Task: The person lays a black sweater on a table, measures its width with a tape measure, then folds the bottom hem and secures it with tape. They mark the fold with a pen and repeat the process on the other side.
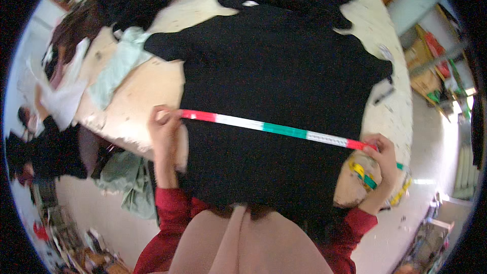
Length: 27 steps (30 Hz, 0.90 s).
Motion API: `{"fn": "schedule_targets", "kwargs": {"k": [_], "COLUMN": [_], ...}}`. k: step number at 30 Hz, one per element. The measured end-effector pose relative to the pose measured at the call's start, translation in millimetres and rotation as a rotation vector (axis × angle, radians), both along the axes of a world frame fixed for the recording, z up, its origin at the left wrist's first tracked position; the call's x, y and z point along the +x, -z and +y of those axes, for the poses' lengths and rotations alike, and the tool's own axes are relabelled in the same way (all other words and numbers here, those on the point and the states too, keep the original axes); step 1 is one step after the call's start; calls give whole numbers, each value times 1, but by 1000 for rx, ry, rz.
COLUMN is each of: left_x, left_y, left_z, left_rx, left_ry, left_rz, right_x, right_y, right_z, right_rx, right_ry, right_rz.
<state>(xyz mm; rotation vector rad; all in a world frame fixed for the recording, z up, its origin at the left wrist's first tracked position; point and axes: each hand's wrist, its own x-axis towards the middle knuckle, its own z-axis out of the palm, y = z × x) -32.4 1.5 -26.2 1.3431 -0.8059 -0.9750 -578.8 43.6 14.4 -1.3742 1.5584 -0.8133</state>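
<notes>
Head view, sole view: 1 measuring tape [281,131], banded red, white and green, ran across the lower part of 1 black garment [274,71] spread on a pale table [147,89]. The tape's long axis went from left to right, dropping slightly toward the right and crossing the garment from side edge to side edge; the tape lay between the 2 hands, neither nearer to it, since each touched it. Left hand [166,132]: at the tape's red left end, thumb and fingers closed in a pinch, knuckles raised, forearm running up beside the garment's left edge. Right hand [384,156]: beside the garment's right edge, lower in the picture, thumb and fingers gripping a red band, wrist angled inward; a yellow and green length of tape hung loosely below it. Both forearms emerged from 2 maroon sleeves [171,205]. Also present: 1 pale green cloth [122,66] left of the garment, 1 dark slim object [384,95] to its right, and another person [48,147] at far left.
</notes>
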Motion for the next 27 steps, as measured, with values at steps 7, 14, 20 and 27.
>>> {"fn": "schedule_targets", "kwargs": {"k": [7, 14, 20, 27], "left_x": [20, 6, 19, 36], "left_y": [20, 12, 22, 22], "left_z": [-1, -6, -10, -11], "left_rx": [18, -16, -62, 21], "left_ry": [-28, -88, 2, 48], "left_rz": [11, -39, -49, -163], "right_x": [4, 13, 23, 31], "right_y": [3, 1, 5, 14], "right_z": [-10, -8, -9, -11], "right_rx": [24, 10, -24, -77], "right_ry": [28, 76, 144, 175], "right_rz": [84, 100, 21, 239]}}
